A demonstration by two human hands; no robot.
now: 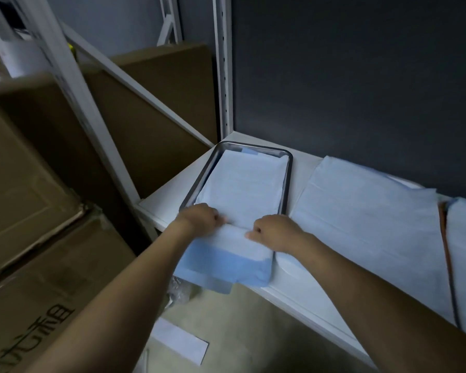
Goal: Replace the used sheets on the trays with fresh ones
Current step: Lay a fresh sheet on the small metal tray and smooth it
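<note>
Head view, left hand and right hand curled, pinching sheet fold at tray near end, near rim hidden beneath overhang, second tray right of it cut off

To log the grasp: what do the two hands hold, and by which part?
Both the left hand and right hand pinch the sheet at its near end, where it folds over the metal tray edge.

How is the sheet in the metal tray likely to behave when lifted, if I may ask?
Probably floppy: the sheet droops over the shelf edge. Likely light and thin: left hand and right hand pinch a fold.
</note>
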